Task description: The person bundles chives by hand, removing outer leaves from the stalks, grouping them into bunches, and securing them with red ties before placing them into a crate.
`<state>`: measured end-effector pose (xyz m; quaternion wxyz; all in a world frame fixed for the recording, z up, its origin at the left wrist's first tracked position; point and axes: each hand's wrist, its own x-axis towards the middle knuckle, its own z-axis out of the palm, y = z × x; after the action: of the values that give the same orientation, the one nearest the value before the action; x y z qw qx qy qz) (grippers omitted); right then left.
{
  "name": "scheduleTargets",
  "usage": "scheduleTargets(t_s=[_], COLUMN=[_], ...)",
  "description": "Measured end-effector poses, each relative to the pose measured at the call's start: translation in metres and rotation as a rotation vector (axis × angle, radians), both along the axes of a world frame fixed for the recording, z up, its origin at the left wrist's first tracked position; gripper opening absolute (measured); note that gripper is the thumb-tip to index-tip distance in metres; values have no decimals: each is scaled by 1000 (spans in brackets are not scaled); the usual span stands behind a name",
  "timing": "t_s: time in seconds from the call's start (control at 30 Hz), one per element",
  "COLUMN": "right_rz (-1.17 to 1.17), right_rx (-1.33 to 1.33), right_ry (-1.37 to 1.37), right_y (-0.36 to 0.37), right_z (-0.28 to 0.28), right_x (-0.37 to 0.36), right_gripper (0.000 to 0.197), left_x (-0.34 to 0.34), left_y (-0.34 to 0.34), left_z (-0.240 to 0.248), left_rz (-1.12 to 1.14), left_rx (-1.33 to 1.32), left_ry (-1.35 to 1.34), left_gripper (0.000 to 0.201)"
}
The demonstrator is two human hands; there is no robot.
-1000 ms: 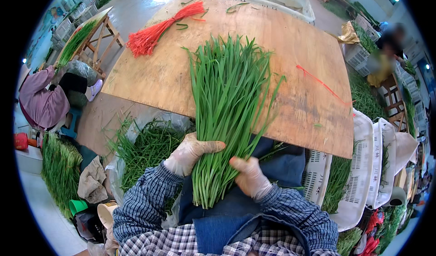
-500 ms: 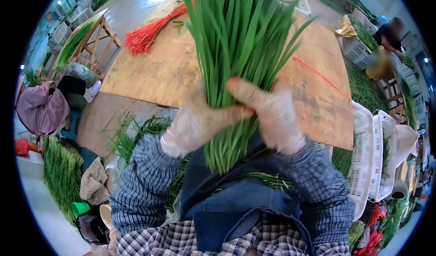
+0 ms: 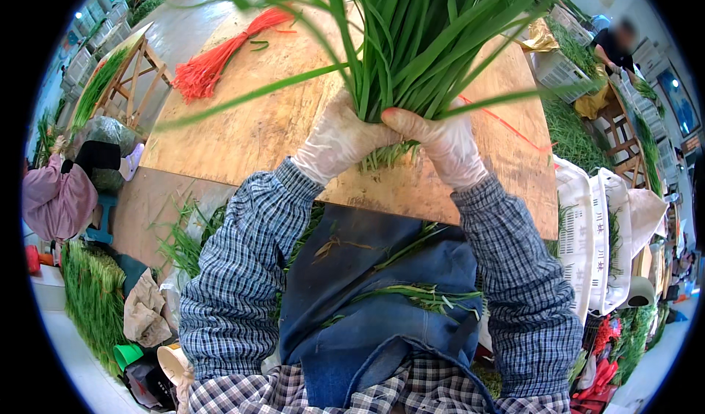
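Observation:
A thick bunch of garlic chives (image 3: pixel 411 54) stands over the wooden table (image 3: pixel 257 142), leaves fanning upward and out. My left hand (image 3: pixel 341 139), in a thin clear glove, wraps its left side. Closing round the right side is my right hand (image 3: pixel 440 139), gloved too, its thumb across the front. The cut stem ends poke out just below both hands, near the tabletop. Loose leaves stick out sideways, blurred. A bundle of red ties (image 3: pixel 220 58) lies at the far left of the table. One single red tie (image 3: pixel 507 124) lies to the right of my right hand.
Cut leaves lie on my blue apron (image 3: pixel 374 267). White crates (image 3: pixel 576 230) stand at the right, past the table edge. Piled chives (image 3: pixel 92 289) are at the left. A person in pink (image 3: pixel 62 197) sits at the left; another in dark clothes (image 3: pixel 613 47) works at the far right.
Both hands have moved forward with the chives, from above my lap to over the table. My grip now sits nearer the stem ends, and the leaves have spread wider.

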<state>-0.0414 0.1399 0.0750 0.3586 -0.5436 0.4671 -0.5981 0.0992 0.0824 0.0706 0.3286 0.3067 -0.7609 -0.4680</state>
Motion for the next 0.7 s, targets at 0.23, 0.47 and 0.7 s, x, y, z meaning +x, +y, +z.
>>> scheduleTargets(t_s=[0.23,0.47,0.7], right_rz=[-8,140,7], right_rx=[46,187,226], right_ry=[10,-200,-487], right_y=[2,6,24], right_z=[22,51,33], right_x=[-1,-35,-48], right_gripper=[38,45,32], left_x=[-8,-41,-83], left_y=[-3,0,12], left_z=[7,41,43], left_rz=[-52,-227,-553], left_rx=[47,528,892], left_ry=[156,354,593], left_gripper=[42,38,46])
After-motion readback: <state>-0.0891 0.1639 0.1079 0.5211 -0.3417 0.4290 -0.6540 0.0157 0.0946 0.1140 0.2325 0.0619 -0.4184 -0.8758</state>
